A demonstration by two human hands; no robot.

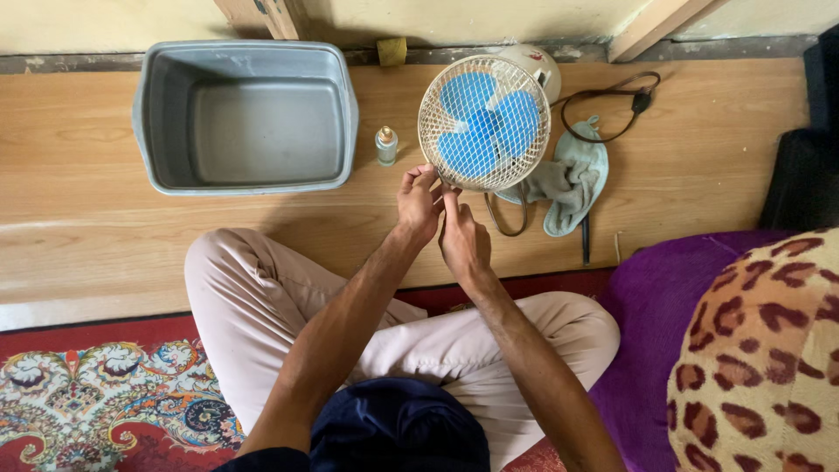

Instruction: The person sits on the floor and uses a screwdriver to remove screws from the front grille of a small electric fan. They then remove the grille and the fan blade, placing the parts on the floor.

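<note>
Both hands, left hand [418,206] and right hand [462,240], touch fan [483,122] on wooden floor [79,210].

Daylit wooden floor [105,236] meets a pale wall [105,22] (patterned red rug [96,385] nearer).

Person seated cross-legged on wood floor [87,218], light trousers; both hands meet at lower rim of small table fan [483,122]; fan has cream wire guard, blue blades, lies tilted back toward wall. Left hand [418,205] fingers curled on guard edge; right hand [461,240] just beside it, fingertips at same spot; whether anything is pinched cannot be told. Small clear bottle [386,145] upright between fan and grey plastic tub [149,114]; pale blue cloth [572,179] right of fan; dark cord [612,105] looped behind; patterned red rug [96,402] under knees; purple cushion [651,306] and leopard-print cushion [769,350] at right.
</note>
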